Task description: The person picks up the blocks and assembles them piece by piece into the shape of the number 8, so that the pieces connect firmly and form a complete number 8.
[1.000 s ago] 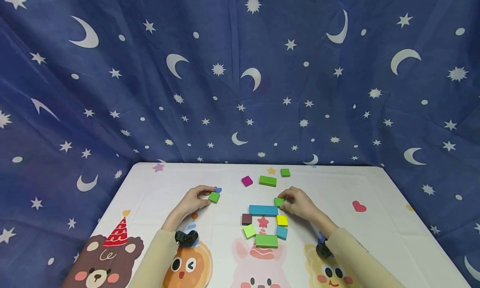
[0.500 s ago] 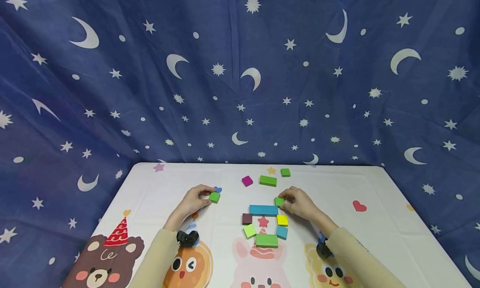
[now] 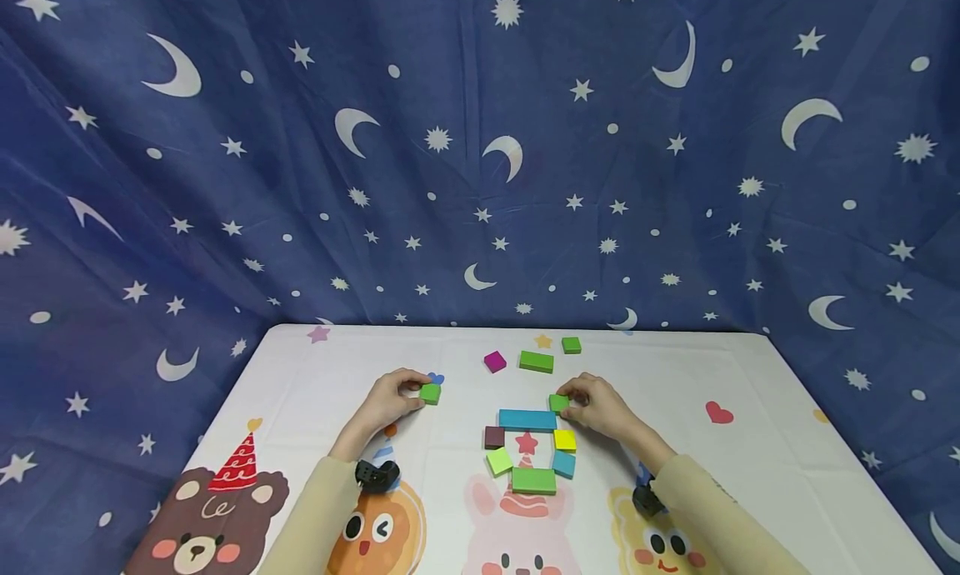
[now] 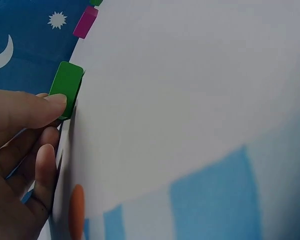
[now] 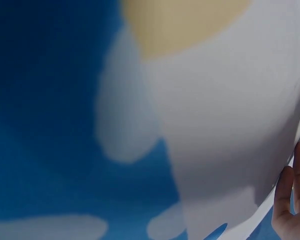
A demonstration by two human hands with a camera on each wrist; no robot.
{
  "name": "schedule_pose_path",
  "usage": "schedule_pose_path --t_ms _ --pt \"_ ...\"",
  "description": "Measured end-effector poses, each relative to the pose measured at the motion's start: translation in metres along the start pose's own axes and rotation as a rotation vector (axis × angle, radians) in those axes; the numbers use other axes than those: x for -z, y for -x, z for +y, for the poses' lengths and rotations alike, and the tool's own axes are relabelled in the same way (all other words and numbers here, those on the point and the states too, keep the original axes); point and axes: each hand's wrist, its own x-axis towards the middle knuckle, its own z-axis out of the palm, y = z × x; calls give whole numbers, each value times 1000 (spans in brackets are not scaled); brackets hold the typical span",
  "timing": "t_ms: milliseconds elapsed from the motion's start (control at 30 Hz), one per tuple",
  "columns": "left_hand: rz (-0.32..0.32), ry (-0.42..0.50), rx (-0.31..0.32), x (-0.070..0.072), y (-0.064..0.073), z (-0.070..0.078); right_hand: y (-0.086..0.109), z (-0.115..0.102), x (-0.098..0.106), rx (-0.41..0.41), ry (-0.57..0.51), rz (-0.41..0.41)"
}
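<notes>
My left hand (image 3: 387,398) pinches a small green block (image 3: 430,393) between thumb and fingers, left of the laid-out blocks. In the left wrist view, the thumb lies across this green block (image 4: 67,90). On the other side, my right hand (image 3: 597,405) holds another small green block (image 3: 558,402) by its right side, just behind the right end of a long blue block (image 3: 527,420). Only some fingertips (image 5: 285,185) of the right hand show at the edge of the right wrist view, and its block is almost wholly out of sight there.
Below the long blue block, a ring continues with a dark maroon block (image 3: 493,437), a lime block (image 3: 498,462), a long green block (image 3: 533,481), a short blue block (image 3: 563,464) and a yellow block (image 3: 564,440). Farther back lie magenta (image 3: 495,361) and green (image 3: 536,362) blocks.
The green block in my left hand has turned slightly and shifted a touch to the right. My right hand and the laid-out blocks stay where they were.
</notes>
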Motion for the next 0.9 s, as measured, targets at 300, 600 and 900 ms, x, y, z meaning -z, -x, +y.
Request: schedule_pose_path --t_ms 300,600,900 --pt "20 1 19 -2 1 7 -1 1 -1 -1 -3 6" --pt "24 44 30 -10 3 15 -1 2 -1 -1 6 9" --pt "15 62 2 -23 2 26 0 1 -1 -2 3 11"
